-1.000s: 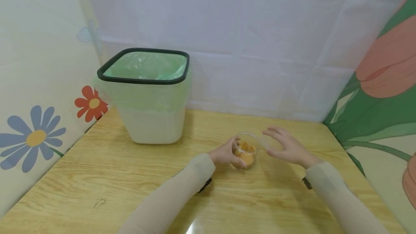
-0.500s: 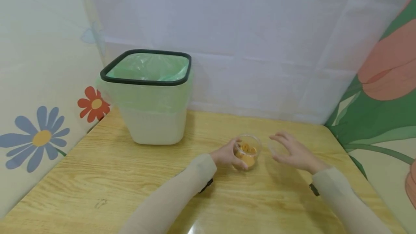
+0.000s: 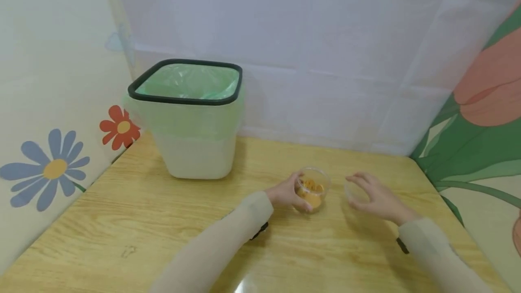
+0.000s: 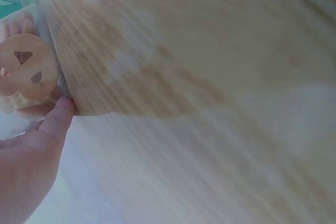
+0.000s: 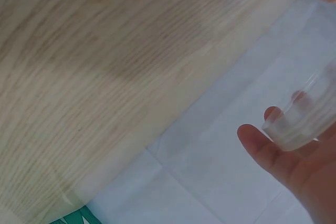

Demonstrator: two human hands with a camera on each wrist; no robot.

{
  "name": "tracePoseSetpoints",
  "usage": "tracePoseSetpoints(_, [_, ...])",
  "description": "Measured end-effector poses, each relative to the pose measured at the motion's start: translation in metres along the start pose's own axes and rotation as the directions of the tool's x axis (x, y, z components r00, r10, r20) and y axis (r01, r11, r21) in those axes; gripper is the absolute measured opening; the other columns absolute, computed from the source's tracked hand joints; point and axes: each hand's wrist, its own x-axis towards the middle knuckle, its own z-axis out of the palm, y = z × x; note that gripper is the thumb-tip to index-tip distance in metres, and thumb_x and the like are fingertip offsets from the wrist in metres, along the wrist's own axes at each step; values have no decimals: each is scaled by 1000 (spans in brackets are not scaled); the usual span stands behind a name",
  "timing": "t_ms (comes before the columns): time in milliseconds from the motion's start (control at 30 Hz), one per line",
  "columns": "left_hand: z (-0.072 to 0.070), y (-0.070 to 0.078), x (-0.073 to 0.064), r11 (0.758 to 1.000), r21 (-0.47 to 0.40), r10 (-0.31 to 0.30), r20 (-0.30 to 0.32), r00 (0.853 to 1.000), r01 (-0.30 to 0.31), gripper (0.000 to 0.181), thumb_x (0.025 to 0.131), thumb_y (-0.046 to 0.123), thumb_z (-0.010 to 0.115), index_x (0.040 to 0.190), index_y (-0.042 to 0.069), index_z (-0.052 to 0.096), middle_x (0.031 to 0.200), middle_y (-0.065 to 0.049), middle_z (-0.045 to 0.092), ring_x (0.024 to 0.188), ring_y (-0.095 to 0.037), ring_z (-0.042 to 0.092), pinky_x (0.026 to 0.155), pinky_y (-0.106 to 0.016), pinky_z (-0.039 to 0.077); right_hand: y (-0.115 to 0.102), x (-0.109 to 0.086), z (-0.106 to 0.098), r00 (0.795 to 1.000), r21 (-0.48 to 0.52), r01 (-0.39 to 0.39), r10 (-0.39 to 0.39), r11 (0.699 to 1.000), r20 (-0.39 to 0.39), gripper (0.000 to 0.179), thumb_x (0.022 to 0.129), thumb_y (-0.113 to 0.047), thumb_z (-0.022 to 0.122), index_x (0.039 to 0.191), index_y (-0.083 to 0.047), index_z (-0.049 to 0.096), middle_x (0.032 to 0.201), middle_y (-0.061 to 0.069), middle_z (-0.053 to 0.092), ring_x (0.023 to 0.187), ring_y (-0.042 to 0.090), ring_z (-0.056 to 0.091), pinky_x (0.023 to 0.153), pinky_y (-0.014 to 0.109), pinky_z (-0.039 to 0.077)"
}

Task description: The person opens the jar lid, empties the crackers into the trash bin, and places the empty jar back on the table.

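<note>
My left hand [image 3: 285,192] grips the side of a clear round tub [image 3: 324,190], thumb at the front. The tub has no lid on it, and orange-brown biscuits [image 3: 312,186] show inside. One biscuit [image 4: 26,72] with cut-out shapes like a face shows through the wall in the left wrist view. To the right of the tub, my right hand [image 3: 380,202] holds a clear lid [image 3: 355,192] between thumb and fingers, apart from the tub. In the right wrist view the raised edge of this lid [image 5: 302,121] stands in front of the fingers.
At the back left of the wooden table [image 3: 163,225] stands a white bin [image 3: 201,153] with a black rim and a green liner bag. A white sheet [image 3: 325,58] hangs behind the table. Flower-printed walls flank both sides.
My right hand has moved right with the lid, widening the gap to the tub. The left hand keeps its grip on the tub, almost in place. The head view has shifted slightly.
</note>
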Motion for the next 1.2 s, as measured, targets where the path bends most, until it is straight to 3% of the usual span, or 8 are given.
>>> tracePoseSetpoints(300, [-1, 1, -1, 1000, 3, -4, 6, 1000, 4, 103, 76, 15, 85, 154, 12, 18, 142, -21, 39, 131, -35, 39, 110, -50, 29, 6, -11, 5, 998, -18, -45, 46, 999, 47, 61, 87, -31, 72, 135, 0, 51, 134, 29, 44, 121, 48, 42, 91, 65, 41])
tracePoseSetpoints(733, [-2, -1, 5, 1000, 17, 12, -4, 1000, -11, 102, 75, 17, 86, 153, 11, 20, 140, -21, 42, 129, -34, 41, 109, -49, 31, 11, -14, 9, 1000, -26, 3, -2, 1000, 25, 61, 82, -29, 78, 128, 1, 54, 127, 28, 49, 116, 48, 47, 91, 63, 43])
tracePoseSetpoints(1200, [-2, -4, 6, 1000, -10, 1, 0, 1000, -1, 102, 75, 16, 86, 153, 11, 20, 143, -22, 38, 132, -35, 37, 111, -49, 28, 11, -20, 8, 994, 3, -71, 70, 997, 79, 64, 84, -31, 75, 133, 2, 51, 133, 30, 44, 120, 50, 43, 92, 65, 40])
